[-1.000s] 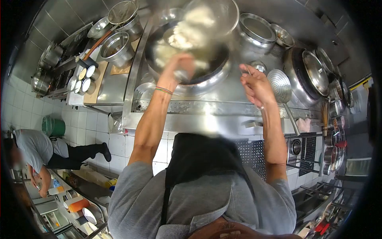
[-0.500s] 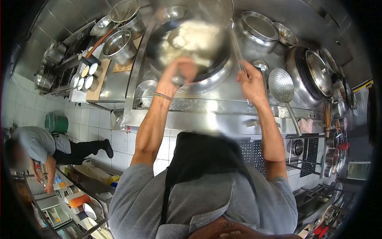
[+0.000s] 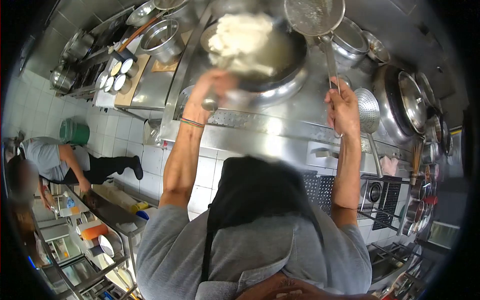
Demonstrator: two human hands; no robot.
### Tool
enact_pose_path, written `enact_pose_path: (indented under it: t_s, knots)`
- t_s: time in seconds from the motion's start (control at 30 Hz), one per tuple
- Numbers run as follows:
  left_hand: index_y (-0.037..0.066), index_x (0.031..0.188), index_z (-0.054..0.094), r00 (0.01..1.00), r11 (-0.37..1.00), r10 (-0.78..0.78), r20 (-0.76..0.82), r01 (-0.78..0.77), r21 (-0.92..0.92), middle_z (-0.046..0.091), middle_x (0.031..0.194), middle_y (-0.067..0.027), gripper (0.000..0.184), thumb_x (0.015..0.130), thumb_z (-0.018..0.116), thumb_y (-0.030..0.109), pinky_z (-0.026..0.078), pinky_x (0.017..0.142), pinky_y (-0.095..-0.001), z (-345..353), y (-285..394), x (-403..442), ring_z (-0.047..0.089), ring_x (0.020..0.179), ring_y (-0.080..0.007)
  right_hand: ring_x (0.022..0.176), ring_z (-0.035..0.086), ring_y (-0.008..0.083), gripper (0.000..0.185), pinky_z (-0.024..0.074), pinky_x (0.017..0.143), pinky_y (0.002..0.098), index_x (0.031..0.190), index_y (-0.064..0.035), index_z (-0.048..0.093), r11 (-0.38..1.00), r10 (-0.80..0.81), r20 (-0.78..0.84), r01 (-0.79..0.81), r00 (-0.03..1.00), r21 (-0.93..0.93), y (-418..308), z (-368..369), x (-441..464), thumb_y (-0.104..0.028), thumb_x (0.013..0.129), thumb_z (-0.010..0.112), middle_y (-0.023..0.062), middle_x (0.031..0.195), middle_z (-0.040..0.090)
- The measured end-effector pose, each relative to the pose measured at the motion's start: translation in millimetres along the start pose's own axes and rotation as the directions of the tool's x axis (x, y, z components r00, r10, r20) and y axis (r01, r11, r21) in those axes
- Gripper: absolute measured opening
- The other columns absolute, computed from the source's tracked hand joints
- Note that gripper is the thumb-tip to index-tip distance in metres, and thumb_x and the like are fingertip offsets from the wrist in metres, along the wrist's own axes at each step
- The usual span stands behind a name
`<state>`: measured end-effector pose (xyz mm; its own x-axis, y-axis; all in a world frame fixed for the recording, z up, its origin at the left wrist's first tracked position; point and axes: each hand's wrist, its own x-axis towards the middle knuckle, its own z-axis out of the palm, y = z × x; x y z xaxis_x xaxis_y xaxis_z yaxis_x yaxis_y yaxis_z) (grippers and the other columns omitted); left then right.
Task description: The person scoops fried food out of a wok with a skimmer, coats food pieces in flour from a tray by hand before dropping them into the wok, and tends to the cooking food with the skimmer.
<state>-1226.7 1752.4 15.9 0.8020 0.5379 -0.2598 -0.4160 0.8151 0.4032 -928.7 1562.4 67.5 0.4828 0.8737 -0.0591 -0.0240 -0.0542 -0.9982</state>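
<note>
My left hand (image 3: 214, 86), blurred, is closed round the metal handle of a scoop (image 3: 210, 104); the handle's rounded end sticks out below the fist. The scoop's head is mostly hidden by a blurred heap of white food (image 3: 240, 35) over the wok (image 3: 295, 62). Pale liquid shows inside the wok. My right hand (image 3: 344, 104) grips the long handle of a round mesh strainer (image 3: 315, 16), which is held up to the right of the wok. A perforated skimmer (image 3: 367, 110) lies on the steel counter just right of that hand.
Lidded pots (image 3: 412, 95) stand at the right, and bowls (image 3: 350, 40) behind the strainer. To the left are a steel pot (image 3: 162, 40) and several small white containers (image 3: 122, 82). Behind at lower left, a co-worker (image 3: 65, 157) bends over a shelf beside a green bucket (image 3: 75, 131).
The strainer has come down into fuller view, and my right hand has shifted right. The white food now sits bunched at the wok's left side. My left hand has moved slightly left.
</note>
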Motion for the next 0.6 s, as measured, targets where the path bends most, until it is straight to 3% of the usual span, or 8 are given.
enact_pose_path:
  t_s: [0.07, 0.2, 0.23, 0.33, 0.37, 0.47, 0.6]
  knots:
    - [0.005, 0.076, 0.039, 0.993, 0.994, 0.073, -0.095, -0.064, 0.091, 0.041, 0.066, 0.0007, 0.015, 0.088, 0.049, 0.003, 0.039, 0.038, -0.0186, -12.6, 7.3, -13.9, 0.043, 0.048, -0.0050, 0.036, 0.039, 0.0071, 0.039, 0.0313, 0.028, 0.0250, 0.133, 0.0042, 0.042, 1.000, 0.015, -0.005, -0.015, 1.000, 0.016, 7.2, 0.6, -0.9, -0.005, 0.095, 0.046, 0.0059, 0.076, 0.053]
    - [0.004, 0.078, 0.039, 0.989, 0.992, 0.088, -0.121, -0.098, -0.076, 0.038, 0.067, 0.0013, 0.014, 0.088, 0.049, 0.002, 0.038, 0.038, -0.0177, -27.7, 8.4, -50.7, 0.040, 0.049, -0.0037, 0.036, 0.038, 0.0068, 0.039, 0.0305, 0.028, 0.0245, 0.132, 0.0050, 0.042, 0.998, 0.048, 0.017, -0.048, 0.999, 0.042, 26.4, 6.1, 2.3, -0.005, 0.095, 0.046, 0.0059, 0.076, 0.053]
    - [0.000, 0.083, 0.040, 0.972, 0.987, 0.158, -0.176, -0.153, 0.042, 0.038, 0.069, 0.0004, 0.010, 0.089, 0.048, 0.003, 0.038, 0.037, -0.0184, -23.7, 5.9, -64.6, 0.040, 0.049, -0.0038, 0.036, 0.038, 0.0068, 0.039, 0.0305, 0.028, 0.0244, 0.132, 0.0050, 0.042, 0.997, 0.052, 0.034, -0.054, 0.998, 0.054, 30.8, 7.5, 3.4, -0.005, 0.095, 0.046, 0.0060, 0.076, 0.053]
    - [-0.005, 0.091, 0.042, 0.959, 0.982, 0.184, -0.215, -0.173, 0.071, 0.039, 0.071, -0.0013, 0.009, 0.089, 0.047, 0.003, 0.038, 0.036, -0.0195, -41.8, 3.1, -100.9, 0.041, 0.050, -0.0047, 0.036, 0.037, 0.0069, 0.039, 0.0304, 0.028, 0.0243, 0.132, 0.0051, 0.042, 0.995, 0.063, 0.066, -0.067, 0.996, 0.071, 42.5, 11.3, 7.6, -0.005, 0.095, 0.046, 0.0059, 0.076, 0.053]
    - [-0.009, 0.099, 0.042, 0.982, 0.991, 0.110, -0.157, -0.121, -0.063, 0.039, 0.072, -0.0027, 0.016, 0.090, 0.046, 0.003, 0.038, 0.036, -0.0205, -43.9, 2.2, -112.2, 0.041, 0.051, -0.0054, 0.036, 0.037, 0.0068, 0.039, 0.0304, 0.028, 0.0244, 0.133, 0.0050, 0.042, 0.995, 0.067, 0.069, -0.072, 0.995, 0.064, 43.7, 13.1, 8.4, -0.005, 0.095, 0.047, 0.0058, 0.075, 0.053]
    - [-0.010, 0.104, 0.043, 0.973, 0.971, 0.146, -0.177, -0.175, -0.164, 0.039, 0.072, -0.0034, 0.020, 0.089, 0.046, 0.002, 0.038, 0.035, -0.0206, -47.5, -12.1, -142.6, 0.040, 0.050, -0.0059, 0.035, 0.037, 0.0067, 0.040, 0.0304, 0.028, 0.0244, 0.133, 0.0049, 0.041, 0.995, 0.082, 0.087, -0.086, 0.993, 0.053, 47.0, 19.8, 11.6, -0.004, 0.094, 0.047, 0.0052, 0.075, 0.053]
    - [-0.009, 0.105, 0.044, 0.950, 0.957, 0.238, -0.201, -0.264, -0.118, 0.039, 0.073, -0.0036, 0.022, 0.087, 0.048, 0.001, 0.036, 0.032, -0.0190, -54.3, -30.2, -174.2, 0.037, 0.046, -0.0054, 0.035, 0.037, 0.0067, 0.040, 0.0304, 0.028, 0.0242, 0.133, 0.0045, 0.042, 0.993, 0.104, 0.093, -0.108, 0.990, 0.042, 49.5, 27.2, 18.1, -0.004, 0.094, 0.046, 0.0046, 0.074, 0.053]
